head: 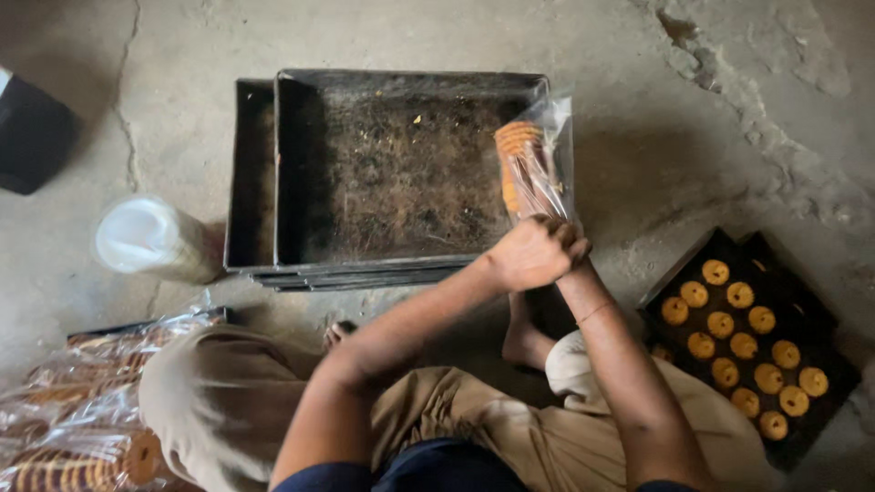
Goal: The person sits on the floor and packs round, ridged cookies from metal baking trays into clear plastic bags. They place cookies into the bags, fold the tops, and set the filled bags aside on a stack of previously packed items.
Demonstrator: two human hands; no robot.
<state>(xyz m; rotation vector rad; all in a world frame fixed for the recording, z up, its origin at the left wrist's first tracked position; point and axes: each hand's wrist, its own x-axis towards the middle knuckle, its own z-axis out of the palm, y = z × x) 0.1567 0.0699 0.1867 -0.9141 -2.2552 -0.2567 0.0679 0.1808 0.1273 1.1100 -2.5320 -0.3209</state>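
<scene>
Both your hands close around the neck of a clear bag of biscuits (533,164).

Your left hand (529,255) wraps over the top, fingers pressed together on the plastic; your right hand (572,244) sits mostly hidden beneath it. Beyond the grip, the bag leans over an empty dark tray (392,173). Right of the grip lies a tray of round biscuits (743,351); far left, packed bags (82,410).

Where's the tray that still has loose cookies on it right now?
In the head view, the dark tray of round cookies sits on the floor at lower right, beside the person's right forearm.
</scene>
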